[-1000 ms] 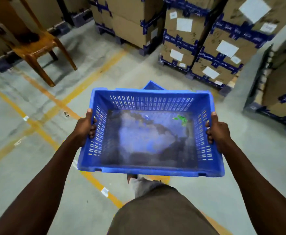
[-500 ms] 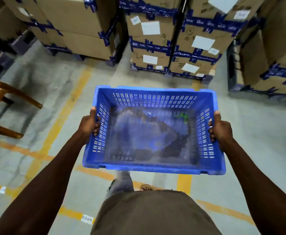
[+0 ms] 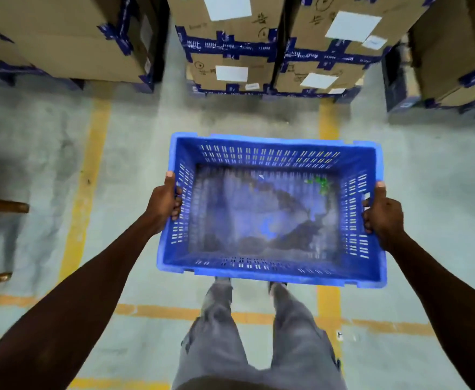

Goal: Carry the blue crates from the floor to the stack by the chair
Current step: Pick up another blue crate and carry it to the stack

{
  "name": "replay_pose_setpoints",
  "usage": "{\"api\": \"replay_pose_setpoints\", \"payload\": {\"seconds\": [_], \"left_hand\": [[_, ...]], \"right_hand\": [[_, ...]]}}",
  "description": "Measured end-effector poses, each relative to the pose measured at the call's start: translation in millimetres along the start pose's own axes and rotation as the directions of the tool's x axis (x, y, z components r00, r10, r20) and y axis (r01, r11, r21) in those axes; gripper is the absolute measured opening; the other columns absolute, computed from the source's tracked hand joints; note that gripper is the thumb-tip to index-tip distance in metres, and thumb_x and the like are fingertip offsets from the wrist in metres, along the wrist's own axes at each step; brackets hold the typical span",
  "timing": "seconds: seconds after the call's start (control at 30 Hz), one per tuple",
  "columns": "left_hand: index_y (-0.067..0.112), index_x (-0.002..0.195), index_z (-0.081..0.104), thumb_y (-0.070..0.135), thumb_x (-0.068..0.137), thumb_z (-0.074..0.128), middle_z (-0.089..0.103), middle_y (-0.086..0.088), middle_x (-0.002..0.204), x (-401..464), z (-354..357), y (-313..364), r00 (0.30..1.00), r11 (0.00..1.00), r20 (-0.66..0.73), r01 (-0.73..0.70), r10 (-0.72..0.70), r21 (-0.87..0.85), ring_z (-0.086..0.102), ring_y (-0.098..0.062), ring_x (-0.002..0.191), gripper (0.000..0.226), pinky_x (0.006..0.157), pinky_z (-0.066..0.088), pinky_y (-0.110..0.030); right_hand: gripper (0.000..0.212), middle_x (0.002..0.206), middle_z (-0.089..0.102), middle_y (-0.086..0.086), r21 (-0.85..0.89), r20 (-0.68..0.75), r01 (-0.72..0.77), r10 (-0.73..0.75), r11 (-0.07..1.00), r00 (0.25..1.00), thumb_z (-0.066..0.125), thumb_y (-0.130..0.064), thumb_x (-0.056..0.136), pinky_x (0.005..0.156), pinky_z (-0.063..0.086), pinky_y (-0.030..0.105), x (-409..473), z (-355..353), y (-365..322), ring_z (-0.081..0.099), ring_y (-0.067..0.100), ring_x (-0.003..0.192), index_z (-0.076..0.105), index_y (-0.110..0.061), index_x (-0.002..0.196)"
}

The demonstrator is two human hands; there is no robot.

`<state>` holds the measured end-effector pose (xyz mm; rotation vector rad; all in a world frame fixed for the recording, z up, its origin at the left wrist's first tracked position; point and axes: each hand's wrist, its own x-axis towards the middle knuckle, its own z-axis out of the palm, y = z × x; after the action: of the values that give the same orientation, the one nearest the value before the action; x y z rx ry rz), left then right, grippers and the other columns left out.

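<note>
Between the two hands, a blue slotted plastic crate (image 3: 272, 209) is held level above the concrete floor (image 3: 47, 164). Left hand (image 3: 164, 205) grips the left rim, thumb on top, fingers curled into the side wall. Right hand (image 3: 382, 218) grips the right rim likewise. Beyond the hands stand taped cardboard cartons (image 3: 230, 43). Left of the left hand, wooden chair legs (image 3: 2, 206) show.

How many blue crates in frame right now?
1. The blue crate is held off the floor, left hand and right hand gripping its short sides. Others may be out of view.
</note>
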<state>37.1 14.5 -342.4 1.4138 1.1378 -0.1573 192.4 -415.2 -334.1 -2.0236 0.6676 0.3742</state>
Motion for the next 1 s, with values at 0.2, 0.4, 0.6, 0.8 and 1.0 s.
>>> {"api": "replay_pose_setpoints", "payload": {"seconds": [0.2, 0.4, 0.6, 0.8, 1.0], "left_hand": [[0.017, 0.071, 0.046, 0.067, 0.097, 0.033, 0.037, 0.003, 0.045, 138.5, 52.2, -57.9, 0.997, 0.997, -0.041, 0.071, -0.07, 0.029, 0.028, -0.014, 0.035, 0.058, 0.039, 0.025, -0.021], [0.017, 0.068, 0.046, 0.068, 0.096, 0.035, 0.037, 0.003, 0.044, 250.0, 96.9, -136.7, 0.993, 0.997, -0.097, 0.076, -0.075, 0.005, 0.029, -0.016, 0.035, 0.059, 0.041, 0.026, -0.024], [0.016, 0.068, 0.046, 0.067, 0.096, 0.035, 0.038, 0.003, 0.043, 314.3, 119.4, -156.6, 0.992, 1.0, -0.129, 0.006, -0.008, -0.015, 0.031, -0.014, 0.033, 0.059, 0.038, 0.026, -0.021], [0.017, 0.065, 0.044, 0.069, 0.095, 0.035, 0.038, 0.002, 0.044, 340.0, 131.4, -151.3, 0.993, 1.0, -0.118, -0.011, 0.012, 0.007, 0.031, -0.014, 0.033, 0.06, 0.037, 0.028, -0.02], [0.016, 0.068, 0.045, 0.072, 0.093, 0.036, 0.039, 0.002, 0.044, 349.1, 132.0, -145.3, 0.992, 1.0, -0.123, -0.008, 0.008, 0.004, 0.032, -0.014, 0.034, 0.061, 0.037, 0.029, -0.02]], "right_hand": [[0.069, 0.035, 0.047, -0.002, -0.03, 0.004, -0.1, 0.1, 0.995, 0.995, 0.037, -0.075, 0.095, 0.032, 0.032, 0.019, 112.9, 96.2, 59.9, 0.04, 0.011, 0.026, 0.054, -0.013, 0.069], [0.079, 0.035, 0.046, -0.001, -0.063, 0.024, -0.068, 0.07, 0.996, 0.997, 0.034, -0.088, 0.082, 0.032, 0.033, 0.019, 209.8, 178.8, 128.2, 0.041, 0.013, 0.025, 0.056, -0.014, 0.069], [0.08, 0.037, 0.049, 0.0, -0.046, 0.026, -0.023, 0.024, 0.999, 0.999, 0.032, -0.093, 0.069, 0.031, 0.033, 0.019, 265.6, 221.8, 150.0, 0.043, 0.014, 0.027, 0.055, -0.016, 0.066], [0.073, 0.036, 0.049, 0.002, -0.036, 0.027, -0.01, 0.011, 0.999, 1.0, 0.036, -0.082, 0.089, 0.031, 0.032, 0.018, 291.0, 233.4, 151.2, 0.042, 0.014, 0.026, 0.053, -0.014, 0.066], [0.066, 0.052, 0.048, 0.012, -0.065, 0.03, 0.024, -0.022, 0.998, 0.999, 0.034, -0.07, 0.098, 0.032, 0.031, 0.019, 298.8, 236.5, 149.1, 0.041, 0.014, 0.026, 0.05, -0.014, 0.065]]}}
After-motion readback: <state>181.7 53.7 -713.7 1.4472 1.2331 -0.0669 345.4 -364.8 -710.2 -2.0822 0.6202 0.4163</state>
